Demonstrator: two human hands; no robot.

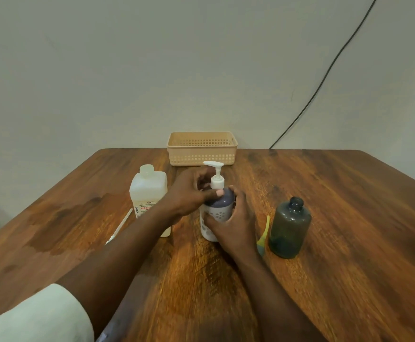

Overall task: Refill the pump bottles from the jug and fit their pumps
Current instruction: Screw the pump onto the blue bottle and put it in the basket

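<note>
Your right hand (pixel 236 225) wraps the bottle (pixel 220 211) at tabletop (pixel 349 218) centre; your left hand (pixel 189 193) fingers pinch its pump (pixel 216 177) collar. Cross-threading the collar risks leaks; 1 dark bottle (pixel 290 228) stands uncapped.

Both arms reached in toward the middle; left hand (pixel 189 191) curled with fingers pinching, right hand (pixel 233 223) wrapped in a grip.

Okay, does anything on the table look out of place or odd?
Nothing is spilled. One loose pump lies flat on the table left of the uncapped jug, and the dark bottle stands open with no pump fitted.
</note>
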